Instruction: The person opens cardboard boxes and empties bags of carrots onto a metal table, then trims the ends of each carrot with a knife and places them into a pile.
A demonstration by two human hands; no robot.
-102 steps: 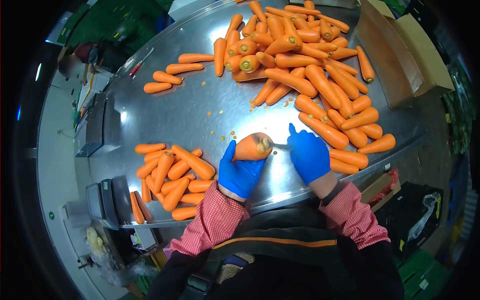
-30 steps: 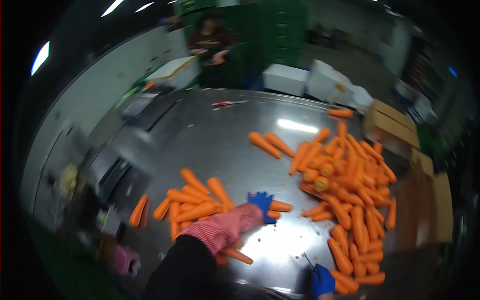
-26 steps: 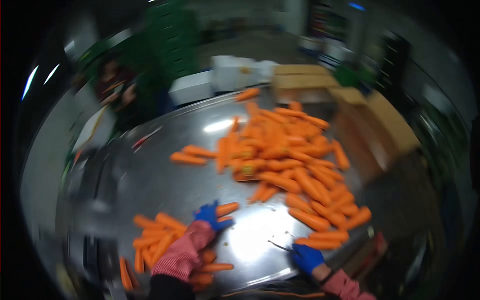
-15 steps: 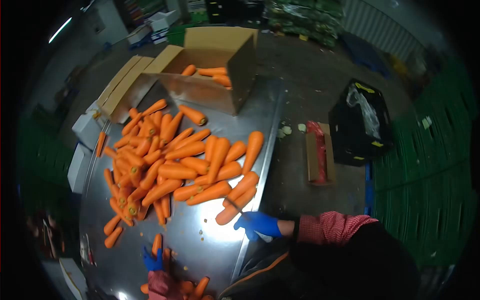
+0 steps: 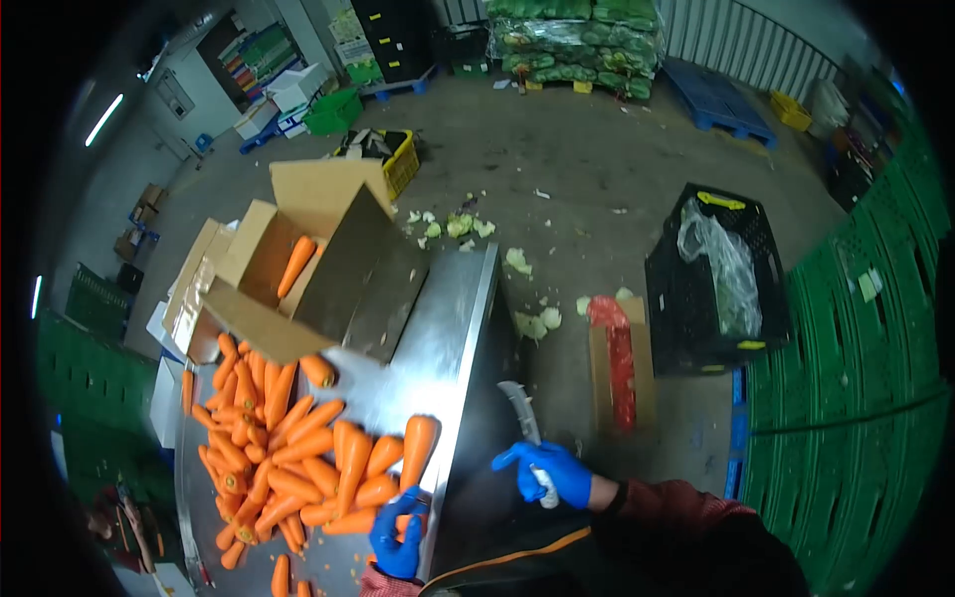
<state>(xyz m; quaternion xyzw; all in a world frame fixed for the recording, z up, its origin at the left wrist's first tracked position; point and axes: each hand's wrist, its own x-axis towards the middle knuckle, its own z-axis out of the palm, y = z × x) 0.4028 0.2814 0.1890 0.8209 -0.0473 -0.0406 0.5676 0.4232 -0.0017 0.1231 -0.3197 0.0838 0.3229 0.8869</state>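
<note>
My right hand (image 5: 559,476), in a blue glove, is closed around the pale handle (image 5: 545,488) of a knife. Its curved metal blade (image 5: 520,410) points up and away, over the floor beyond the table edge. My left hand (image 5: 398,537), also gloved in blue, is at the table's right edge with its fingers curled about a carrot (image 5: 405,519), which they partly cover. Close by, a large upright carrot (image 5: 418,453) lies at the edge of the pile. Many more loose carrots (image 5: 298,485) spread leftward over the metal table (image 5: 438,343).
An open cardboard box (image 5: 363,274) with a carrot inside stands at the table's far end. On the floor are a black crate (image 5: 696,353) holding clear plastic, a carton (image 5: 642,373) with red netting, and leaf scraps (image 5: 460,226). Stacked green crates (image 5: 846,448) line the right.
The view has swung up and forward. My left hand has moved from the table's near left to the carrots at the right edge. The knife has left the carrots and now points upward.
</note>
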